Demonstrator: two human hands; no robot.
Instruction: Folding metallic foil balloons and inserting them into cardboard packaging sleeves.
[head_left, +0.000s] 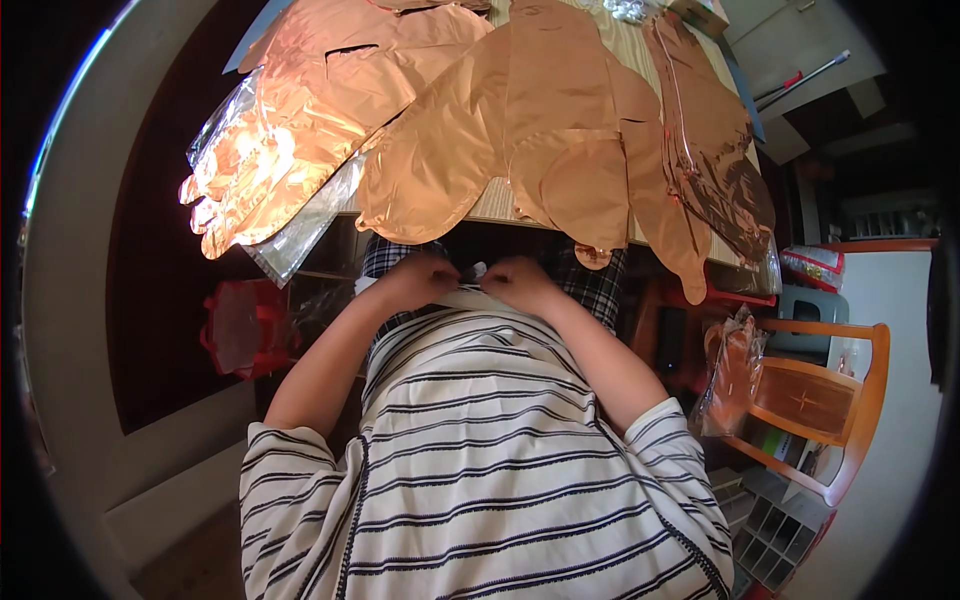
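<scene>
Both hands are low over my lap, between the table edge and the hem of my striped shirt (480,400). My left hand (420,281) is closed, its fingertips pinched and turned inward. Facing it, my right hand (522,284) is closed in a similar pinch. Between the fingertips shows a small whitish piece (480,270); its kind is too small to make out, and it lies close to the shirt hem. Beyond the hands, flat copper-coloured foil balloons (565,90) cover the table and hang over its near edge. Another foil balloon (290,150) lies shiny and creased at the left.
The wooden table (493,205) shows between the foils. Clear plastic wrapping (300,235) sticks out at the left. A red container (243,328) stands lower left. At right, a wooden chair (870,400) has a bagged copper foil (733,375) beside it, above a grey compartment tray (775,535).
</scene>
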